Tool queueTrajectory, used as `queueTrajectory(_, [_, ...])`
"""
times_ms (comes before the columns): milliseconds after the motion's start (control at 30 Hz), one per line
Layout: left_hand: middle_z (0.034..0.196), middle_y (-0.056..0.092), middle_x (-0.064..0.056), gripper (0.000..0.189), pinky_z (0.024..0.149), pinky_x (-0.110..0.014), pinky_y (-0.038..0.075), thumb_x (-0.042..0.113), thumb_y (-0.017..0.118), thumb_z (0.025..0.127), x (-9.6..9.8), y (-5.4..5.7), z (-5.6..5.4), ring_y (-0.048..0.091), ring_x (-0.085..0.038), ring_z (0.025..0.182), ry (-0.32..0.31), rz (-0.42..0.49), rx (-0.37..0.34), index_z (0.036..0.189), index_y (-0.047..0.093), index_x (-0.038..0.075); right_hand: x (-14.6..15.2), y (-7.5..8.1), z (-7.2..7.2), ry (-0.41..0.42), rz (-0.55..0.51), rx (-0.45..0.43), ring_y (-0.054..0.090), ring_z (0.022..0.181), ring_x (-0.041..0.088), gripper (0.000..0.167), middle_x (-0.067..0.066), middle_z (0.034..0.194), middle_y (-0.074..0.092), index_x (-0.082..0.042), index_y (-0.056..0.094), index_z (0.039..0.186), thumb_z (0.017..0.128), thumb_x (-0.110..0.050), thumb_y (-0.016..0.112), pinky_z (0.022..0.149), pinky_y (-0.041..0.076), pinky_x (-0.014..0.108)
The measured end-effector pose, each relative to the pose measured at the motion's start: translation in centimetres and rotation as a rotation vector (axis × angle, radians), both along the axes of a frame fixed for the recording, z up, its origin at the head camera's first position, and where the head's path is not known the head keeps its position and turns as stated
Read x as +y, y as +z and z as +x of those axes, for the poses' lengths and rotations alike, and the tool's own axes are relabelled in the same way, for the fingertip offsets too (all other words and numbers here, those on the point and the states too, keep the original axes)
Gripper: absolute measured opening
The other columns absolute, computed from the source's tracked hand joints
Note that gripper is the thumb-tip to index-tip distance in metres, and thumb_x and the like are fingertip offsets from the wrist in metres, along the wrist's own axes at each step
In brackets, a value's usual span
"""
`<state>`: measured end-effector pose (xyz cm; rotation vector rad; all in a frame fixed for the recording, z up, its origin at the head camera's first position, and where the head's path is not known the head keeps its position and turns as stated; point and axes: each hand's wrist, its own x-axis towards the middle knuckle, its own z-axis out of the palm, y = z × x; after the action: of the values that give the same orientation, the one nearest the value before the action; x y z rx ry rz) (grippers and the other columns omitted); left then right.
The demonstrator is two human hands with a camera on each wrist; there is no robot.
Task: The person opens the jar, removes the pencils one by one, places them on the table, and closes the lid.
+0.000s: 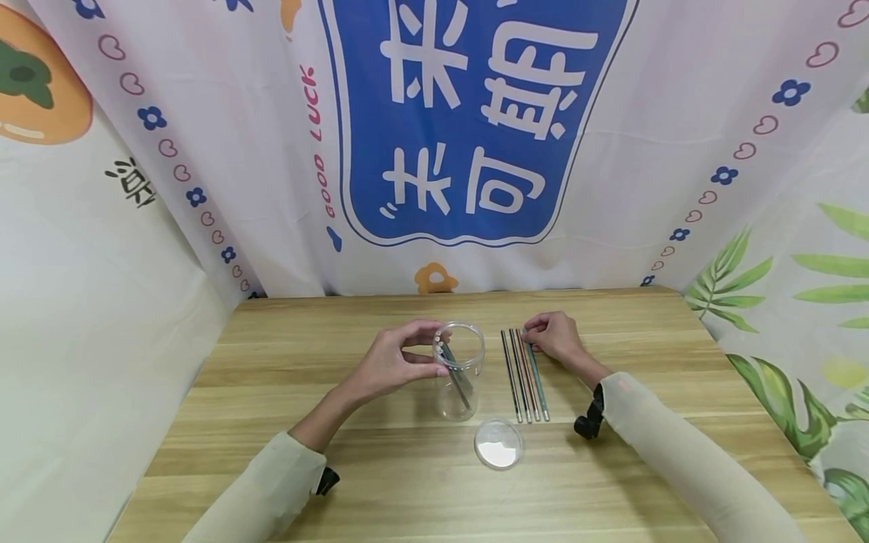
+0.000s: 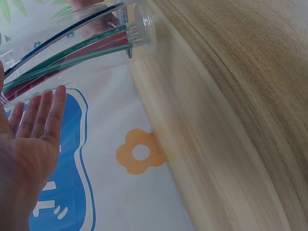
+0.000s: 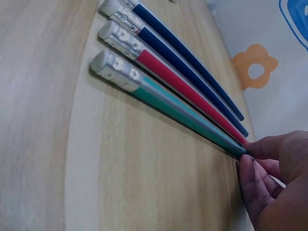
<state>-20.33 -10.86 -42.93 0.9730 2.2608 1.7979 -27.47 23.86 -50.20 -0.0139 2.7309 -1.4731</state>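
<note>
My left hand (image 1: 390,366) holds a clear cylindrical jar (image 1: 444,403) near its rim, thumb in front and fingers behind. The jar is upright on the table and contains several pencils; the left wrist view shows green (image 2: 91,38), red and dark blue ones leaning inside. To its right, a row of pencils lies side by side on the wood: two dark blue pencils (image 3: 192,62), a red pencil (image 3: 187,91) and a green pencil (image 3: 178,108), their white erasers towards me. My right hand (image 1: 557,337) pinches the green pencil's far end between thumb and fingers.
A round clear lid (image 1: 498,443) lies on the wooden table (image 1: 380,483), in front of the jar and the pencil row. Behind the table's far edge hangs a printed curtain (image 1: 285,226). More printed cloth covers both sides.
</note>
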Motion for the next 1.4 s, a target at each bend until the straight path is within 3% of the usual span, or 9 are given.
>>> queueTrajectory(200, [0.133, 0.073, -0.014, 0.062, 0.094, -0.035, 0.065, 0.003, 0.091, 0.082, 0.0, 0.0, 0.1, 0.072, -0.03, 0.121, -0.005, 0.002, 0.01, 0.138, 0.064, 0.0, -0.1, 0.0, 0.0, -0.004, -0.014, -0.023, 0.071, 0.065, 0.015, 0.021, 0.016, 0.092, 0.078, 0.007, 0.075, 0.11, 0.091, -0.001, 0.081, 0.06, 0.065, 0.024])
queueTrajectory(600, [0.133, 0.073, -0.011, 0.061, 0.093, -0.035, 0.065, 0.003, 0.092, 0.081, 0.0, -0.2, 0.1, 0.072, -0.028, 0.121, 0.001, -0.004, -0.001, 0.137, 0.066, 0.006, -0.2, 0.6, 0.2, -0.019, -0.019, -0.012, 0.073, 0.077, 0.02, 0.023, 0.018, 0.102, 0.078, 0.005, 0.075, 0.113, 0.093, -0.006, 0.079, 0.066, 0.065, 0.026])
queueTrajectory(800, [0.133, 0.073, -0.011, 0.061, 0.093, -0.034, 0.065, 0.002, 0.092, 0.081, 0.0, -0.1, 0.2, 0.072, -0.027, 0.121, 0.003, -0.004, -0.004, 0.137, 0.066, 0.005, -0.8, 2.1, 0.5, 0.003, 0.026, 0.08, 0.072, 0.094, 0.025, 0.025, 0.015, 0.109, 0.077, 0.002, 0.075, 0.117, 0.096, -0.012, 0.078, 0.076, 0.059, 0.022])
queueTrajectory(1000, [0.134, 0.072, -0.012, 0.062, 0.094, -0.035, 0.065, 0.002, 0.091, 0.081, -0.1, -0.1, 0.2, 0.072, -0.027, 0.121, 0.003, 0.001, -0.005, 0.138, 0.065, 0.005, -1.4, 3.8, 0.9, 0.044, -0.044, 0.128, 0.074, 0.097, 0.026, 0.026, 0.015, 0.11, 0.078, 0.002, 0.075, 0.119, 0.097, -0.012, 0.079, 0.08, 0.065, 0.027])
queueTrajectory(1200, [0.135, 0.072, -0.011, 0.063, 0.095, -0.034, 0.065, 0.003, 0.092, 0.082, -0.1, -0.1, 0.1, 0.072, -0.027, 0.121, 0.002, 0.003, -0.01, 0.139, 0.065, 0.007, -2.0, 6.0, 1.5, 0.097, -0.078, 0.184, 0.074, 0.1, 0.027, 0.025, 0.014, 0.11, 0.079, -0.001, 0.076, 0.117, 0.097, -0.016, 0.08, 0.077, 0.06, 0.017])
queueTrajectory(1400, [0.135, 0.072, -0.011, 0.062, 0.095, -0.035, 0.065, 0.004, 0.091, 0.082, -0.1, -0.1, 0.0, 0.071, -0.032, 0.122, -0.004, 0.007, -0.006, 0.138, 0.066, 0.007, -2.6, 8.3, 2.3, 0.19, -0.141, 0.201, 0.073, 0.105, 0.029, 0.023, 0.014, 0.114, 0.077, -0.001, 0.076, 0.117, 0.097, -0.013, 0.08, 0.086, 0.062, 0.018])
